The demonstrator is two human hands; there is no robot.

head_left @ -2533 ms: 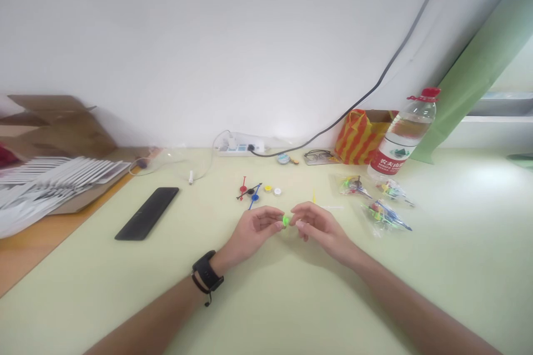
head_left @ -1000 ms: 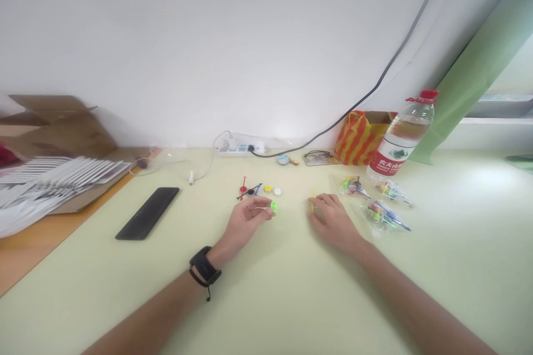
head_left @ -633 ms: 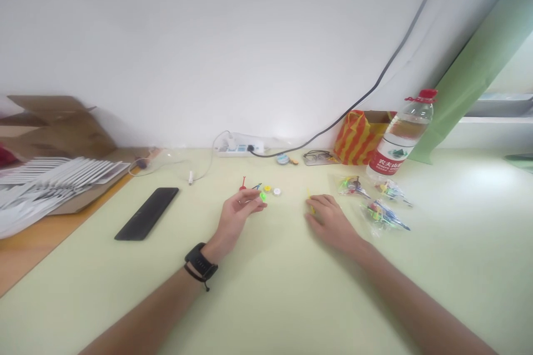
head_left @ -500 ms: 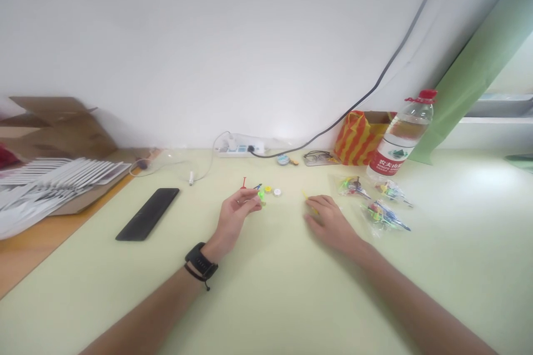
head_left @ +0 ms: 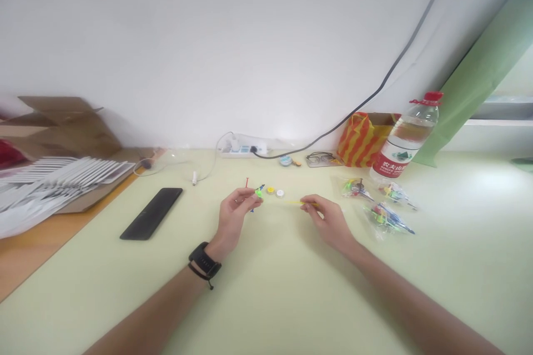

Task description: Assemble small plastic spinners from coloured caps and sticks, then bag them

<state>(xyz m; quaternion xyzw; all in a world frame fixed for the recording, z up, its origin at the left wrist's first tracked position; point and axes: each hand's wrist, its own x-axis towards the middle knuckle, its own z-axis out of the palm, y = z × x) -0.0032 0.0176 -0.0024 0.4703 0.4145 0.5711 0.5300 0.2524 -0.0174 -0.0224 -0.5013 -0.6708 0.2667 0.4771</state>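
Note:
My left hand pinches a small bright green plastic piece between thumb and fingers; its exact kind is too small to tell. A blue bit shows just below those fingertips. Across from it, my right hand is closed on a thin yellow plastic stick, which points left toward the green piece without touching it. Beyond the left fingers lie a red stick-like piece and a dark blue piece. A yellow disc and a white disc rest on the table between the hands.
Several clear bags of colourful plastic parts lie at the right, before a large water bottle and a striped bag. A black phone is at left. A power strip and glasses sit by the wall.
My right hand has lifted the yellow stick and turned it to point left, its fingers now pinched together. My left hand still holds the green piece, slightly turned. The view has shifted a little.

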